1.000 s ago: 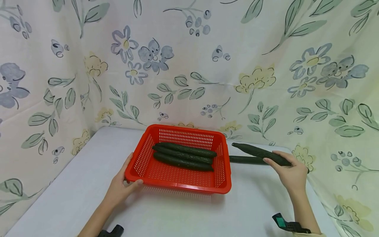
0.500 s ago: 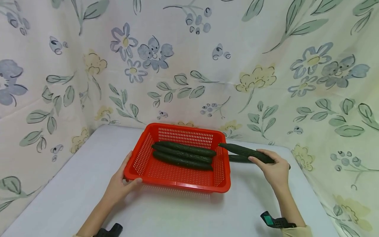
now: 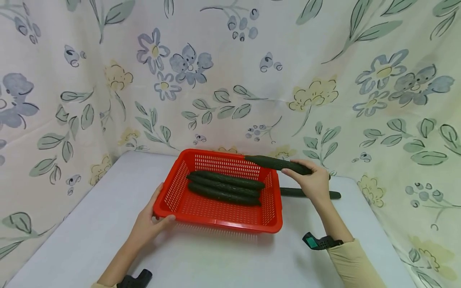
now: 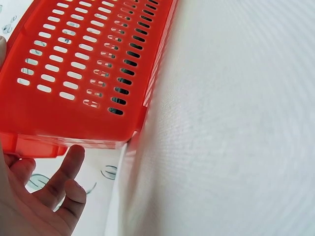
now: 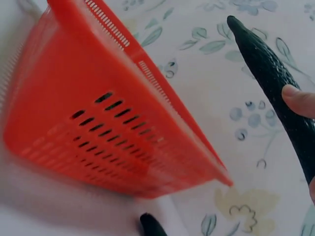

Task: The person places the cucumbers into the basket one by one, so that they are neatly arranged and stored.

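My right hand (image 3: 312, 182) grips a dark green cucumber (image 3: 268, 161), held up over the back right corner of the red plastic basket (image 3: 216, 223). Its narrow tip points left across the back rim; in the right wrist view the cucumber (image 5: 268, 69) shows with the thumb pressed along it. Inside the basket, 3 cucumbers (image 3: 226, 187) lie side by side. At the basket's front left corner my left hand (image 3: 145, 224) holds the rim, thumb in front. The left wrist view shows several fingers (image 4: 74, 160) of that hand curled under the basket's rim.
Another cucumber (image 3: 334, 195) lies on the white table (image 3: 201, 260) right of the basket, partly behind my right hand. A flower-patterned cloth (image 3: 230, 80) hangs behind and along both sides of the table.
My right hand has carried its cucumber leftward and up, from right of the basket to over its back right corner. The left hand and the basket have stayed in place.
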`<state>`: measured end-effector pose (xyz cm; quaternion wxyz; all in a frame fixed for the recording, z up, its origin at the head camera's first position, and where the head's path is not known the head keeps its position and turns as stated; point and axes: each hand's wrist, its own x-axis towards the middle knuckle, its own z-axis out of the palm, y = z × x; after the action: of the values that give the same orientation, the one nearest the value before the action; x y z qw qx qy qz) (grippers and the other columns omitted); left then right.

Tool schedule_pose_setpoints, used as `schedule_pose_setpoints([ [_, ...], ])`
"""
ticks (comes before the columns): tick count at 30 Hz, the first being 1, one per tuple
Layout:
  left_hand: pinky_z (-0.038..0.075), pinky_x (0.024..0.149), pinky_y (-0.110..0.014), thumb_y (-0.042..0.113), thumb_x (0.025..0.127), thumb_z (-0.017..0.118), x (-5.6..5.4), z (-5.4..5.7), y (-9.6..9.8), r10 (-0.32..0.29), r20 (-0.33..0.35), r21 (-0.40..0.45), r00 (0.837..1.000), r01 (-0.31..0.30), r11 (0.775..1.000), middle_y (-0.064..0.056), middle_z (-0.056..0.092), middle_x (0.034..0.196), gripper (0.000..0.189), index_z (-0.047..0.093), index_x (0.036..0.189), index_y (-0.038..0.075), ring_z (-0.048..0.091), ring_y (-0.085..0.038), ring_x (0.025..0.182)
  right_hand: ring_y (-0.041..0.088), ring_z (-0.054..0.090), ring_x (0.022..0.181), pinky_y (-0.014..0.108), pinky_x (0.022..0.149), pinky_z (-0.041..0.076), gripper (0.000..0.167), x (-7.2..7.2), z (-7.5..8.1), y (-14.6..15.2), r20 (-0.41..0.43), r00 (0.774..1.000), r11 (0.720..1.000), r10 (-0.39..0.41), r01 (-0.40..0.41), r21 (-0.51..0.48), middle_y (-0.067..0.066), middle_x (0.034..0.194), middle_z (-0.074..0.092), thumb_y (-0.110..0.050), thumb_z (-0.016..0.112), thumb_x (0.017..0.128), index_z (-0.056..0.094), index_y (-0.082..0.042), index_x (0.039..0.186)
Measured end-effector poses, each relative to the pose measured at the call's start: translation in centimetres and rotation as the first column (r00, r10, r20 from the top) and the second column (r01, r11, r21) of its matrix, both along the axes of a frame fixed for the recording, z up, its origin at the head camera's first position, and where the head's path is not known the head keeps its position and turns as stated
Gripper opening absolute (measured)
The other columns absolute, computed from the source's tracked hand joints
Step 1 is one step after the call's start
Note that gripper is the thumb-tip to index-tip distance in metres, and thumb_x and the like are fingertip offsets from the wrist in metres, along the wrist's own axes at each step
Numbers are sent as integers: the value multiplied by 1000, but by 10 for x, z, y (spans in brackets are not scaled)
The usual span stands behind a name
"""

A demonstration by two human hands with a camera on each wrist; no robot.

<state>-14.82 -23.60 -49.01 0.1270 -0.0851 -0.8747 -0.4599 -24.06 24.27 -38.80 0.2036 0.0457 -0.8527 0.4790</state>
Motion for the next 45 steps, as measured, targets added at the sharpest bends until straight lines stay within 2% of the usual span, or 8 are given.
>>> schedule_pose_setpoints([
  [6,57,78,-28,27,90,82,0,-3,0,-6,-4,5,1000,6,1000,-18,40,167,105,17,172,24,56,-29,121,20,65,104,21,78,54,47,-22,10,-23,-22,997,997,75,-75,14,8,120,77,-40,92,84,81,-12,120],
  [12,53,75,-28,28,89,83,0,-2,0,7,-5,-10,1000,-7,1000,-18,42,166,106,17,172,24,56,-29,116,25,69,110,37,88,56,55,-39,21,-48,45,992,993,115,-115,-9,9,124,76,-48,92,81,80,-14,122],
  [19,56,79,-29,29,90,83,0,-3,-1,5,1,-9,1000,-5,1000,-19,41,166,106,17,172,23,58,-31,122,28,72,105,30,81,59,53,-51,30,-79,46,989,989,143,-141,-51,11,123,77,-43,93,82,80,-11,123],
  [22,57,81,-29,29,90,83,0,-2,-1,2,1,-6,1000,-2,1000,-19,41,167,105,17,172,22,59,-32,124,27,69,110,34,85,56,51,-55,30,-92,45,987,987,153,-151,-51,10,124,76,-42,92,83,81,-12,122],
  [24,57,79,-28,29,89,83,0,-2,0,2,-1,-3,1000,-2,1000,-19,41,167,106,18,172,23,59,-31,122,27,65,116,40,89,54,51,-58,29,-100,49,986,987,157,-154,-48,10,128,75,-43,92,82,81,-12,121],
  [31,49,71,-27,30,89,84,-1,-4,0,-3,1,-1,1000,3,1000,-18,42,166,106,17,172,26,55,-23,111,21,61,104,35,75,46,48,-63,20,-124,26,986,985,165,-164,-51,7,125,75,-41,94,80,82,-13,117],
  [39,49,70,-28,30,89,84,-1,-4,1,2,7,0,1000,-2,1000,-17,42,166,107,17,172,27,54,-24,109,21,69,104,42,86,56,42,-65,0,-146,69,986,988,154,-152,-37,1,110,80,-41,95,79,85,-16,111],
  [45,52,72,-27,30,88,84,-2,-2,-1,0,-7,-7,1000,0,1000,-19,42,166,107,17,172,25,57,-29,113,22,69,108,43,92,56,44,-64,-6,-159,135,983,991,126,-117,-71,2,113,80,-39,97,76,86,-13,109],
])
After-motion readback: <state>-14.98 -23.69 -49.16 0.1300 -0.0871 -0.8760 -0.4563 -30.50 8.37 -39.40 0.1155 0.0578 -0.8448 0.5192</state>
